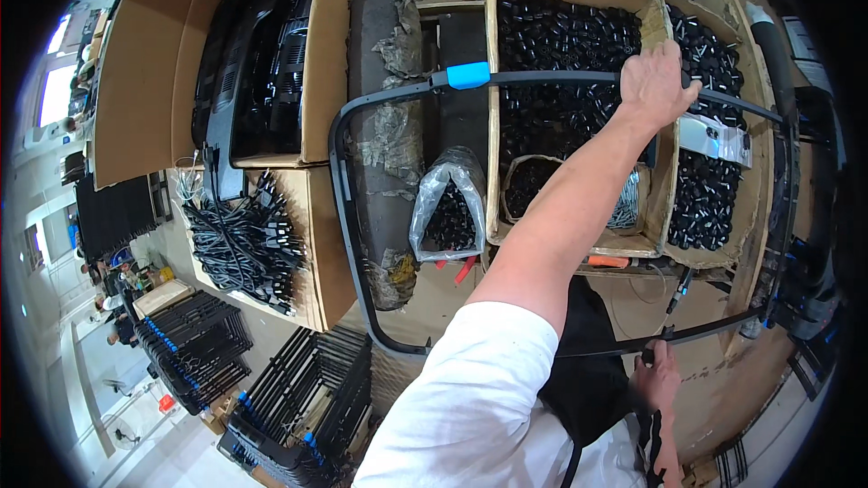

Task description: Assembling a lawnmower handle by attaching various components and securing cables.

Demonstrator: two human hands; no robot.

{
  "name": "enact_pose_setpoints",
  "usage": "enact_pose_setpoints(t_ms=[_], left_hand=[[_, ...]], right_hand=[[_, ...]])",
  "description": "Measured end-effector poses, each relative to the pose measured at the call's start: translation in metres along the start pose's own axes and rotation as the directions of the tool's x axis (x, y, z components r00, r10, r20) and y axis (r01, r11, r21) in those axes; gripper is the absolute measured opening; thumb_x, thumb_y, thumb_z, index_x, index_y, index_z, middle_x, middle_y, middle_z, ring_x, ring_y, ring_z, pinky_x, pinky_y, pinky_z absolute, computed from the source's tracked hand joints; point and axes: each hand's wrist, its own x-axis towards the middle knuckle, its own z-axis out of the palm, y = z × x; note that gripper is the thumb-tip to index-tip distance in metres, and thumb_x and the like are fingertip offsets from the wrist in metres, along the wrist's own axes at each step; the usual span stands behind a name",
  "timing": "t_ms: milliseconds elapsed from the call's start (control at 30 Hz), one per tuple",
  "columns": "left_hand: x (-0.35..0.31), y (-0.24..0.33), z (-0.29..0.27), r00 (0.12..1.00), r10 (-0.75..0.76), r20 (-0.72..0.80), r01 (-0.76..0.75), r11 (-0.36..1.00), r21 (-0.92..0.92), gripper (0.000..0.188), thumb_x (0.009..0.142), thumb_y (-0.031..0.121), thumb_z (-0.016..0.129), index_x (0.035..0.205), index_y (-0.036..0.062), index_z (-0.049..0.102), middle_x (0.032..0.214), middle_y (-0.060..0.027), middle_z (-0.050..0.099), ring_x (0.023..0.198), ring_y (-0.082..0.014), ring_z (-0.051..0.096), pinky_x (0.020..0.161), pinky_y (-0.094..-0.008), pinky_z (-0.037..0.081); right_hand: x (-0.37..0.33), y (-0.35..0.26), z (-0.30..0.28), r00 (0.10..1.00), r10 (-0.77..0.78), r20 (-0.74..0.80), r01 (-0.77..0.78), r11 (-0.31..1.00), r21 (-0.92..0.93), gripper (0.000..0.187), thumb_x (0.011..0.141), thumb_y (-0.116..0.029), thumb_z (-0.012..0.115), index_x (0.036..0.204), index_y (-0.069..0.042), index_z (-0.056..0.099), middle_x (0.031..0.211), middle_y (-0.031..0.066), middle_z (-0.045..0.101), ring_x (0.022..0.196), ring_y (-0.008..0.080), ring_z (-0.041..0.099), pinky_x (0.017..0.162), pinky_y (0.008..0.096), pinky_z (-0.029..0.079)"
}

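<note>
A large black rectangular frame (pixel 342 176) with rounded corners and a blue piece (pixel 467 76) on its far bar spans the middle of the view. My left hand (pixel 655 86) reaches across at the far side, its fingers closed around that far bar above the parts boxes. My right hand (pixel 660 378) is closed just below the frame's near bar, with a small dark end showing at its fingers; what it grips is partly hidden. A slim dark tool with a blue band (pixel 682 291) stands just beyond the near bar, close to the right hand.
Open boxes (pixel 493 117) hold many small black parts. A plastic-lined bag (pixel 421 217) of small parts is beside a wrapped post (pixel 375 45). Left are a carton (pixel 136 81) of black panels, bundled black cables (pixel 244 244) and stacked black frames (pixel 298 398). A silver-white piece (pixel 714 138) lies on the parts.
</note>
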Motion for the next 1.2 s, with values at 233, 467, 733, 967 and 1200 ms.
enact_pose_setpoints(t_ms=[233,467,733,967,1200], left_hand=[[-0.01,-0.011,-0.005,0.958,0.287,0.016,-0.286,0.958,-0.033,0.035,0.095,0.037,0.069,0.118,0.0124,0.078,0.115,-0.0124,0.079,0.112,-0.0328,0.073,0.099,-0.0457,0.057],[-0.015,-0.016,-0.022,0.982,0.145,0.119,-0.139,0.989,-0.06,0.046,0.092,0.042,0.077,0.123,0.0088,0.071,0.115,-0.017,0.077,0.108,-0.0391,0.074,0.094,-0.0513,0.057],[-0.007,-0.005,-0.017,0.989,0.115,0.096,-0.115,0.993,-0.004,0.046,0.094,0.051,0.072,0.125,0.0175,0.075,0.12,-0.0076,0.078,0.123,-0.0287,0.069,0.102,-0.0449,0.056],[-0.005,-0.007,-0.024,0.959,0.237,0.153,-0.216,0.966,-0.14,0.049,0.094,0.05,0.068,0.128,0.0158,0.076,0.123,-0.0106,0.079,0.122,-0.032,0.071,0.103,-0.0463,0.056],[-0.013,0.028,-0.06,0.959,-0.184,0.217,0.158,0.979,0.129,0.068,0.088,0.071,0.075,0.129,0.0173,0.068,0.124,-0.0131,0.073,0.116,-0.0363,0.073,0.096,-0.0512,0.056]], right_hand=[[-0.003,0.002,0.002,0.984,-0.162,-0.075,0.16,0.987,-0.034,0.033,0.088,-0.008,0.079,0.116,-0.007,0.063,0.122,0.0207,0.061,0.11,0.0437,0.063,0.089,0.0522,0.053],[-0.001,-0.009,0.003,0.973,0.229,0.015,-0.228,0.957,0.18,0.04,0.088,-0.008,0.08,0.125,-0.005,0.063,0.122,0.0218,0.062,0.11,0.0438,0.064,0.094,0.0491,0.054],[-0.008,-0.017,-0.01,0.984,-0.172,-0.052,0.171,0.985,-0.033,0.045,0.086,-0.007,0.082,0.127,-0.008,0.064,0.121,0.0208,0.063,0.111,0.0418,0.066,0.09,0.0494,0.055],[-0.014,-0.01,0.003,0.985,0.057,-0.164,-0.03,0.987,0.16,0.036,0.088,-0.006,0.081,0.12,-0.003,0.064,0.122,0.0227,0.063,0.11,0.0461,0.065,0.088,0.0499,0.056],[-0.003,-0.018,0.001,0.906,-0.329,-0.266,0.344,0.939,0.012,0.026,0.088,-0.019,0.08,0.109,-0.007,0.071,0.115,0.0173,0.068,0.109,0.0373,0.067,0.095,0.0468,0.057]])
